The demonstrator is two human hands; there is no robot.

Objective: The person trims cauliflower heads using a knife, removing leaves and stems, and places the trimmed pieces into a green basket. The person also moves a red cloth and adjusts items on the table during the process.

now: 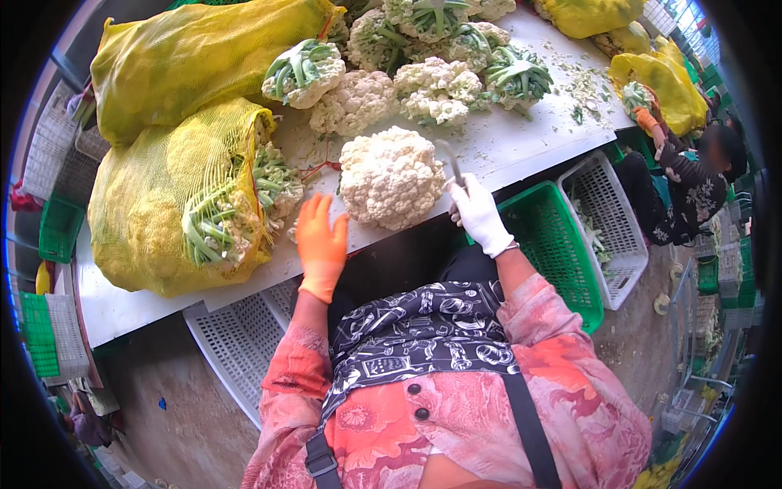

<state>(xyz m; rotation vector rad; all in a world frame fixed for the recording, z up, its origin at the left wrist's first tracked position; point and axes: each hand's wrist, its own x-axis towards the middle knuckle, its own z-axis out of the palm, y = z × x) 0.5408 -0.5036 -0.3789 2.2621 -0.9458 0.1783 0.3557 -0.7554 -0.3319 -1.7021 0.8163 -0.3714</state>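
A large white cauliflower head (392, 178) lies curd side up near the front edge of the white table (537, 137). Just left of it is my left hand (321, 244) in an orange glove, fingers apart, with nothing held. My right hand (479, 214), in a white glove, grips a knife (451, 162) whose curved blade points away from me, at the cauliflower's right side. Behind lie several more cauliflowers (437, 88), some with cut green stems up. A yellow mesh sack (165, 202) of cauliflowers lies open at the left, its mouth towards my left hand.
Another full yellow sack (201, 61) lies behind the first. Below the table's edge stand a green crate (550, 244) and a white crate (629, 244) at right, and a grey crate (238, 342) at left. A co-worker (690, 177) sits at far right, holding a cauliflower.
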